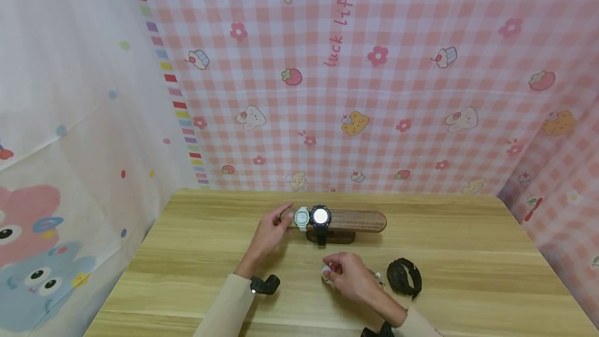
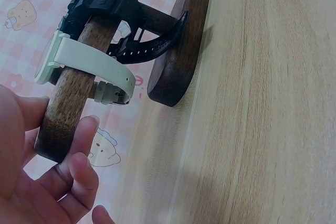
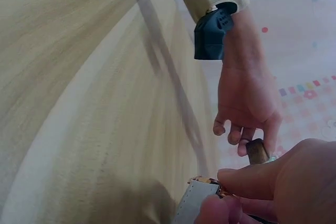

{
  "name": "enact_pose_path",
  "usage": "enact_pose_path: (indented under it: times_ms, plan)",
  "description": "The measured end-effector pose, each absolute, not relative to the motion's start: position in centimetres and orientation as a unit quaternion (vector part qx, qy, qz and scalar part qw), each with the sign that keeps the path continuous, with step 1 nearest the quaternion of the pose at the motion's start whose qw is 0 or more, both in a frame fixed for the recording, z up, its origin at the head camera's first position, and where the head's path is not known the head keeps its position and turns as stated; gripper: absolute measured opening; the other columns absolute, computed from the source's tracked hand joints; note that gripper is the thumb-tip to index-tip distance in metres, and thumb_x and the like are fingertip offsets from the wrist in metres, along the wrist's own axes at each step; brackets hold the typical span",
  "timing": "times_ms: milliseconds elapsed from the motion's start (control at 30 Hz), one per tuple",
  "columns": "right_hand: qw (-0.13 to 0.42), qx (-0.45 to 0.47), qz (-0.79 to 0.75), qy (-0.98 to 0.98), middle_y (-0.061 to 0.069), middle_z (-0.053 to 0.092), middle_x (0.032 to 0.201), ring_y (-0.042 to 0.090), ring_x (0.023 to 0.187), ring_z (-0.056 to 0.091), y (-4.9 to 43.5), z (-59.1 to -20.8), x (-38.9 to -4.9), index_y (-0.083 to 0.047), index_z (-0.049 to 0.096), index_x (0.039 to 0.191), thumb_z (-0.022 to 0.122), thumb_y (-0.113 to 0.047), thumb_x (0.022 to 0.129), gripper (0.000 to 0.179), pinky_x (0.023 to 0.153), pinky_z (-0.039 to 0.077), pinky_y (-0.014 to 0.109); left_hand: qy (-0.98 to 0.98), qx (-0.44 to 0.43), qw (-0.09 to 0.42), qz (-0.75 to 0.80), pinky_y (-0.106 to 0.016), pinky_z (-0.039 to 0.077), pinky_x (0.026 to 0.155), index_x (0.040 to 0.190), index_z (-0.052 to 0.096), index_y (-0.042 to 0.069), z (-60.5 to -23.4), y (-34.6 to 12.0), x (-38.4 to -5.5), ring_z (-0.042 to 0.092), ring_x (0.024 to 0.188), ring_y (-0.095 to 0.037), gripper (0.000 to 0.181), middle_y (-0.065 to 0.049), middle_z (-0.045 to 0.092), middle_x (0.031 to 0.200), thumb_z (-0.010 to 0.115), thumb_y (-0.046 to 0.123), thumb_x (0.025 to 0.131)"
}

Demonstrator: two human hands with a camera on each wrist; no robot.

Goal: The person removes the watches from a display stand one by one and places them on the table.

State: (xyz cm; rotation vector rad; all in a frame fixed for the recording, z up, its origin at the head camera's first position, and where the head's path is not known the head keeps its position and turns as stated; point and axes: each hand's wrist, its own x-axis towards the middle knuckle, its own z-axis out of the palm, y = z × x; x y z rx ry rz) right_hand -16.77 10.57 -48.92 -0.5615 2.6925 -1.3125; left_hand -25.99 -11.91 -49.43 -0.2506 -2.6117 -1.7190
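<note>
A dark wooden watch stand [image 1: 360,221] has a long rounded bar on a footed base. My left hand [image 1: 270,232] grips the bar's left end, with thumb and fingers on either side in the left wrist view. Just beside those fingers, a pale mint watch [image 1: 301,218] hangs round the bar. Next to it is a black watch [image 1: 320,216] with a bright round face, its strap [image 2: 152,45] dangling loose. In front of the stand, my right hand [image 1: 347,276] pinches a watch with a white stitched strap [image 3: 197,203] and gold-coloured metal. My palm and fingers hide much of it.
A black watch [image 1: 404,277] lies on its side on the wooden table [image 1: 468,254], right of my right hand. Something white and strap-like [image 1: 377,277] shows behind that hand. A pink checked cloth [image 1: 402,92] hangs behind the table.
</note>
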Motion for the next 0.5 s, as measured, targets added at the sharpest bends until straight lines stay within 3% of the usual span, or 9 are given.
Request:
enact_pose_path:
  times_ms: [500]
  plan:
    - [0.039, -0.207, -0.418, 0.884, -0.004, 0.058, 0.071, 0.000, 0.063, 0.049, 10.0, -50.0, -16.6, 0.009, 0.071, 0.104, 0.071, 0.002, 0.084, 0.020, 0.057, 0.044, 0.020, -0.832, -0.084, 0.007, -0.548, -0.025, 0.045, 0.056, 0.142, 0.055, 0.013, -49.6, -11.9, -26.2, 0.067, 0.079, -0.031, 0.040, -0.008, 0.063, 0.085, 0.055, 0.022, 0.103]
